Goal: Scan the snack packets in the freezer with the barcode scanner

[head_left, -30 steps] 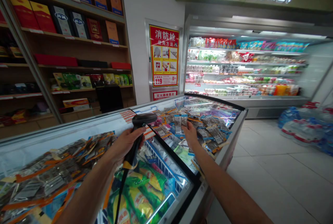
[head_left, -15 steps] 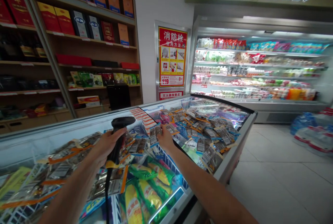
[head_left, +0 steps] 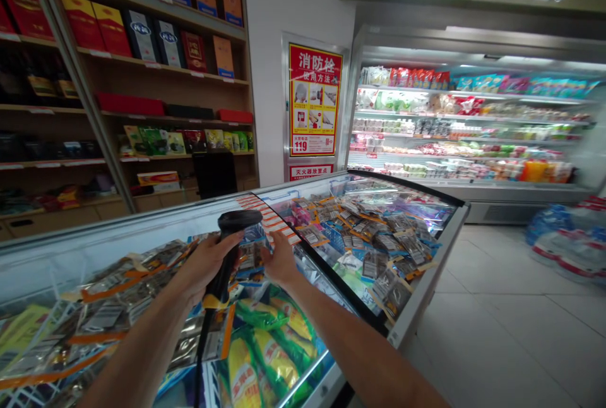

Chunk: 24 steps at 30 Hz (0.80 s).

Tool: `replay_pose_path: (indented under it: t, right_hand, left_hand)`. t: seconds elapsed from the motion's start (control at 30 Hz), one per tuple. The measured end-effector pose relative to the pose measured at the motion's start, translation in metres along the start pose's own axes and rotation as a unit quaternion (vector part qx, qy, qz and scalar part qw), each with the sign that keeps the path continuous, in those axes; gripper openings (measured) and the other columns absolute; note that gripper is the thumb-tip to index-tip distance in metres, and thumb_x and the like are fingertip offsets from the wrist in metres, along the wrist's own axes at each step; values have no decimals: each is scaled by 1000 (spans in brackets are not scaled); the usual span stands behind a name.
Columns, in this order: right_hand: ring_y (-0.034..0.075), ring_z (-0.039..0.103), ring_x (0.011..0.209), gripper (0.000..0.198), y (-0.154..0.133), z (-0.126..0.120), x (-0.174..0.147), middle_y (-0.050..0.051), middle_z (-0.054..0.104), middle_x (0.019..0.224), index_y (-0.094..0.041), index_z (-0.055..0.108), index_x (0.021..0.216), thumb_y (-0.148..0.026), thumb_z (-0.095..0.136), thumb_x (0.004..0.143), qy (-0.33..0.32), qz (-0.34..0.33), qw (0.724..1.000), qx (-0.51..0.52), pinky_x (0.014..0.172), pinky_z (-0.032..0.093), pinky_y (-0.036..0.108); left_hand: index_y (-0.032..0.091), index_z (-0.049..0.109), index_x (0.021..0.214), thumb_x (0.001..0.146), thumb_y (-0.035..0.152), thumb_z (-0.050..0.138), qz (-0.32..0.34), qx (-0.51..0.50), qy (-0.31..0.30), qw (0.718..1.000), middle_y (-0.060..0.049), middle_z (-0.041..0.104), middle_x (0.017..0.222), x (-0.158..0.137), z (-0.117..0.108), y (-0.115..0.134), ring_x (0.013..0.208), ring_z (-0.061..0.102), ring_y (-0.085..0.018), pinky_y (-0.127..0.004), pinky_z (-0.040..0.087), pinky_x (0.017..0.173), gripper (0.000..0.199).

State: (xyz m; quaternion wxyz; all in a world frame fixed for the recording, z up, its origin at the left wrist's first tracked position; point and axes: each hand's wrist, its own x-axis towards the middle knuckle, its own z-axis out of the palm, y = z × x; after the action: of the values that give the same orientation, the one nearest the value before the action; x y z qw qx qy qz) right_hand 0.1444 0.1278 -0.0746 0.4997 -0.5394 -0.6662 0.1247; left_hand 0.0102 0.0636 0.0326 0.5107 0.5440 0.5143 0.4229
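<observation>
My left hand (head_left: 218,263) is wrapped around a black handheld barcode scanner (head_left: 227,256), its head upright and its cord hanging down. My right hand (head_left: 281,261) is over the chest freezer just right of the scanner, fingers parted and slightly curled. A small clear-and-brown packet (head_left: 250,258) lies by its fingertips; whether they touch cannot be made out. Many similar orange-edged packets (head_left: 108,313) lie in the left side of the freezer, partly hidden by my left arm. Beneath my hands are green-and-yellow bags of corn (head_left: 269,351).
A black-edged glass lid (head_left: 331,269) crosses the freezer, with more packets (head_left: 374,225) on its right. Shelves of boxed goods (head_left: 156,48) stand at the left. A lit refrigerated display (head_left: 468,124) is behind. Wrapped bottles (head_left: 572,240) sit on the floor at right.
My right hand moved left and no longer visibly grips the packet it held. My left hand and the scanner shifted slightly right. The black-edged lid now shows farther toward the front.
</observation>
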Motion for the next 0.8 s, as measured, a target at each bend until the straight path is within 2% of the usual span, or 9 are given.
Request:
replay_pose_path:
  t: [0.07,0.17,0.27,0.43,0.6,0.7,0.8]
  right_hand:
    - [25,46,106,31,17,-27,8,12,55,108,-16,55,101,-23,50,72,54,59,995,-51,90,33,39]
    - [28,47,105,26,43,-65,18,12,58,102,-17,60,91,-28,56,68,102,155,976,-113,85,33,41]
    - [30,50,100,20,62,-83,23,11,63,89,-18,62,77,-27,64,60,116,206,963,-127,79,35,40]
    - [28,57,79,19,82,-90,25,6,61,62,-20,56,54,-25,72,45,89,223,967,-88,65,39,36]
    - [23,57,66,17,94,-102,20,0,56,53,-20,54,52,-14,67,43,81,214,972,-43,59,39,32]
    - [22,56,65,15,95,-103,17,0,56,52,-21,54,54,-20,67,46,95,204,974,-18,57,38,32]
    - [24,56,61,20,96,-98,19,1,52,45,-21,50,48,-19,69,41,102,193,976,17,53,36,32]
  left_hand:
    - [17,51,51,64,46,60,-6,-7,-9,1000,0,51,45,1,1,-2,39,43,-10,-20,33,37,32]
    - [17,51,53,65,48,58,-19,-4,-24,1000,1,50,43,4,5,-5,37,42,-9,-21,33,37,34]
    - [16,51,54,63,47,59,-12,0,-26,1000,1,51,44,5,13,-8,37,43,-9,-21,33,38,34]
    - [15,52,54,59,49,62,-4,12,-41,999,0,54,46,3,28,-10,41,48,-10,-21,36,42,36]
    - [14,53,51,61,49,60,-9,19,-68,997,-1,53,44,-6,43,-2,40,47,-9,-20,34,41,37]
    - [15,53,54,60,49,61,-12,1,-86,996,0,53,45,-8,52,7,41,47,-9,-20,35,41,36]
    - [14,54,57,60,48,62,-12,-18,-94,995,0,53,46,-5,62,13,41,46,-9,-20,35,40,35]
